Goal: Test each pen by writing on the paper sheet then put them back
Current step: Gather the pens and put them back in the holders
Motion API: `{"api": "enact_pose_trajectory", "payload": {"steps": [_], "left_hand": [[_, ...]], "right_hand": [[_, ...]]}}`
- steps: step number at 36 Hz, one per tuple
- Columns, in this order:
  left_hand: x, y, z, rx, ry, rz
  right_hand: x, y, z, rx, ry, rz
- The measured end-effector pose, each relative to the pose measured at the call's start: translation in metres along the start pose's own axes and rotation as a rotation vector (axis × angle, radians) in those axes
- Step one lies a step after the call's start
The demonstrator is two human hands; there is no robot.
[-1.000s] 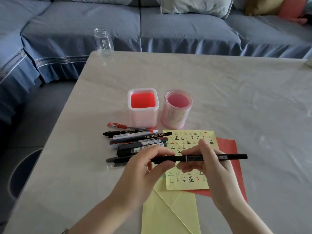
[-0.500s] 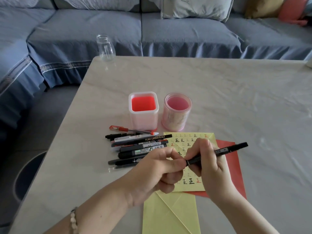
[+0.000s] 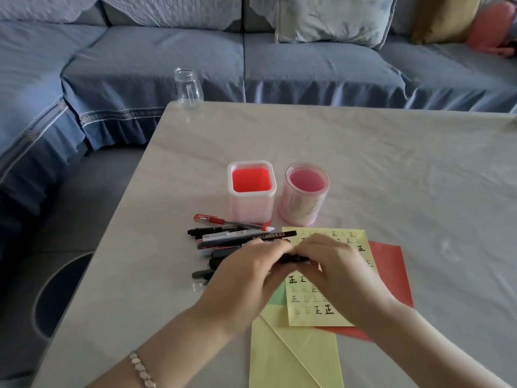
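Operator: Where does it all lie?

Spotter: Pale table (image 3: 391, 163). On its near edge, 3 sheets overlap: a red sheet (image 3: 389, 264), a folded yellow sheet (image 3: 293, 359), and over both the paper sheet (image 3: 305, 299) with rows of test marks. Your hands meet above its left part.

Operator: And my hands?

Spotter: Your left hand (image 3: 251, 275) and right hand (image 3: 335, 267) both have curled fingers closed on 1 black pen (image 3: 291, 259), held level between them, just above the sheet. It's blurred. I cannot tell whether the cap is coming off or going on.

Operator: How do I do it well?

Spotter: My read is a cap move. Keep the pull or push straight along the barrel, with both grips close to the joint. Stay over the sheet so a stray tip marks paper, not table. Bare yellow shows on the sheet's lower left, which looks a fair spot for the next mark.

Operator: The other pens?

Spotter: A pile of pens (image 3: 223, 239) lies flat just left of the sheet, with a red pen (image 3: 223, 221) at its far edge, nearest the holders.

Operator: Containers?

Spotter: 2 stand upright beyond the pile, side by side. The square holder (image 3: 251, 208) shows a red floor and the round holder (image 3: 299, 208) a pink one. No pens in either. A glass jar (image 3: 188, 88) sits at the far left corner and looks empty.
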State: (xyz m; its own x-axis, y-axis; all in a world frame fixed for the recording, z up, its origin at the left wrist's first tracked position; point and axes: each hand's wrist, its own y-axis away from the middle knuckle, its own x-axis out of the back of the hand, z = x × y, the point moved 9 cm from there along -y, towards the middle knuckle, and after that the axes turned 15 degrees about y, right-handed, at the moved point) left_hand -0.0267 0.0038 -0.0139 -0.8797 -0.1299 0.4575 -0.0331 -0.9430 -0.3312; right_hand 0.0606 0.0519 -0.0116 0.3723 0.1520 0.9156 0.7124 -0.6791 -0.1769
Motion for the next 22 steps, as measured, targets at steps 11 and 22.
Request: {"api": "enact_pose_trajectory", "payload": {"steps": [11,22], "left_hand": [[0.03,0.022,-0.078,0.106,-0.627,0.062],[0.018,0.009,-0.093,0.048,-0.773,-0.031]], "right_hand": [[0.059,-0.076,0.07,-0.427,-0.182,0.453],[0.042,-0.037,0.061,-0.375,-0.009,0.442]]}}
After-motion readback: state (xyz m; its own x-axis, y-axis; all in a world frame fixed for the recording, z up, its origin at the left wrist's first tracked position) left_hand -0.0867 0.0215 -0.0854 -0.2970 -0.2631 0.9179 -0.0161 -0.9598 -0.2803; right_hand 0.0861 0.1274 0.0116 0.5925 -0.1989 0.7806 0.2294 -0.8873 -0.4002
